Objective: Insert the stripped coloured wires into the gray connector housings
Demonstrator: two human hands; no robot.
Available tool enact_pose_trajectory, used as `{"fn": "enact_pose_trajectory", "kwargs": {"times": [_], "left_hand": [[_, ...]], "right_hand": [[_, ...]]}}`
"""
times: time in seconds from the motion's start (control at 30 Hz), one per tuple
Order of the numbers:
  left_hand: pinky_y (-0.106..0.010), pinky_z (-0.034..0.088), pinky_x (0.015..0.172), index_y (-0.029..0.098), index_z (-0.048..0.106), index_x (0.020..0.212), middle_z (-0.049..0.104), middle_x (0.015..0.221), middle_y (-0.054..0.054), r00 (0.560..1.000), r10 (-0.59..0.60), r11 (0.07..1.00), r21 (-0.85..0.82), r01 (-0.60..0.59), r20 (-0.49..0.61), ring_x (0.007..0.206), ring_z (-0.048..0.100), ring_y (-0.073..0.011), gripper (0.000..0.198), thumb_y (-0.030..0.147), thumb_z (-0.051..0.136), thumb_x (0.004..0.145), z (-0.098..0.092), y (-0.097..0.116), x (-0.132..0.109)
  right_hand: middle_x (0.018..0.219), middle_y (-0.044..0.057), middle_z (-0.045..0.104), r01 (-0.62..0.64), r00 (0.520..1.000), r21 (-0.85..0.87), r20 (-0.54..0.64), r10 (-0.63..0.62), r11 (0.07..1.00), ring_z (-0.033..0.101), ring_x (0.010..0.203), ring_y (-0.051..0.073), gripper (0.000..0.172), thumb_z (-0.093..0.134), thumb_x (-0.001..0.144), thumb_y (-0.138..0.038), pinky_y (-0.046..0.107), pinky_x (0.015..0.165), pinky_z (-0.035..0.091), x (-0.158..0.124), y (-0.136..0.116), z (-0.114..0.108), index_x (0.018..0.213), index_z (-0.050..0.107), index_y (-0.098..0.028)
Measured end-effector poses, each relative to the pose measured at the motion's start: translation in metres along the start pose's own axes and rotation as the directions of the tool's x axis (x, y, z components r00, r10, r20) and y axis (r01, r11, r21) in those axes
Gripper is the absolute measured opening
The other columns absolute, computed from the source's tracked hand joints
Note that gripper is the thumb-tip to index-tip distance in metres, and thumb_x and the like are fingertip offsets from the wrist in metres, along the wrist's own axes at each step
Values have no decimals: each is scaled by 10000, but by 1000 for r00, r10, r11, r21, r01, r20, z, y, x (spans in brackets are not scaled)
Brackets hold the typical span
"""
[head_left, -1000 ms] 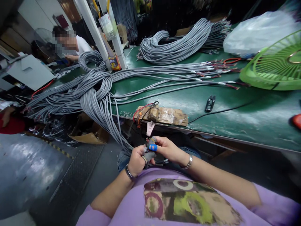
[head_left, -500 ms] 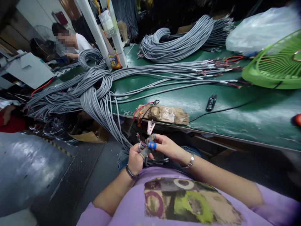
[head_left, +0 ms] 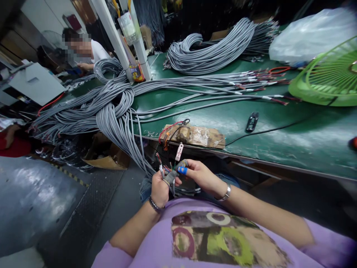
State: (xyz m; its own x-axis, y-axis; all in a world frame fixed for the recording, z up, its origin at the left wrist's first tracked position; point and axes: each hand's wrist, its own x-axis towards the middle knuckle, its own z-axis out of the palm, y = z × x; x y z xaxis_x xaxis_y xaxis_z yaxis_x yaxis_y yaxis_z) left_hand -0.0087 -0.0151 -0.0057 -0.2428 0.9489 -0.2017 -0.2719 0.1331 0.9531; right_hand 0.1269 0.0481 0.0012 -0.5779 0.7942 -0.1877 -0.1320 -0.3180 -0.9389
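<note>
My left hand [head_left: 161, 188] is closed on a grey cable [head_left: 161, 170] whose stripped end shows thin coloured wires [head_left: 167, 168]. Grey finger covers wrap some of its fingers. Beside it my right hand [head_left: 193, 172], with a blue wrap and a grey cover on its fingers, pinches at the coloured wire ends. The fingertips of both hands nearly meet, so which wires they grip is partly hidden. Just above hangs a pale pink clip [head_left: 179, 152] at the bench edge, below a wooden block [head_left: 203, 137] with red and black leads.
On the green bench [head_left: 220, 111] lie bundles of grey cables [head_left: 114, 100] and a large coil [head_left: 212, 52]. Thread snips [head_left: 252, 122], a green fan [head_left: 329, 76] and a plastic bag [head_left: 309, 37] are at right. A person [head_left: 97, 52] sits at the far left.
My right hand has drawn slightly back to the right from the left hand. The coloured wires now fan out more, and another cable end shows higher above my left hand.
</note>
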Motion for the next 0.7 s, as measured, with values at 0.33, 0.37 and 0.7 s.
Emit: {"fn": "enact_pose_trajectory", "kwargs": {"times": [0.33,0.37,0.7], "left_hand": [[-211,415,484,145,585,621,613,506,-6,997,72,997,-3,-72,-27,458,532,-100,251,351,655,746,-1,3,-1],[-207,408,479,144,587,619,608,502,-4,996,84,996,-5,-84,-37,457,527,-96,255,354,654,748,-1,5,-1],[-190,387,456,145,628,714,609,507,8,991,131,988,-87,-130,4,446,516,-85,201,341,659,745,9,18,-2]], "right_hand": [[602,-27,538,28,999,6,20,-28,1000,418,545,76,309,751,631,-409,219,526,328,1,0,-2,679,601,-143],[589,-30,528,25,999,38,33,-26,999,414,538,73,301,752,637,-401,217,528,335,2,0,-4,672,601,-143],[710,21,586,-119,991,377,108,84,918,465,548,85,418,665,689,-553,224,519,411,33,-10,-11,798,620,-152]]}}
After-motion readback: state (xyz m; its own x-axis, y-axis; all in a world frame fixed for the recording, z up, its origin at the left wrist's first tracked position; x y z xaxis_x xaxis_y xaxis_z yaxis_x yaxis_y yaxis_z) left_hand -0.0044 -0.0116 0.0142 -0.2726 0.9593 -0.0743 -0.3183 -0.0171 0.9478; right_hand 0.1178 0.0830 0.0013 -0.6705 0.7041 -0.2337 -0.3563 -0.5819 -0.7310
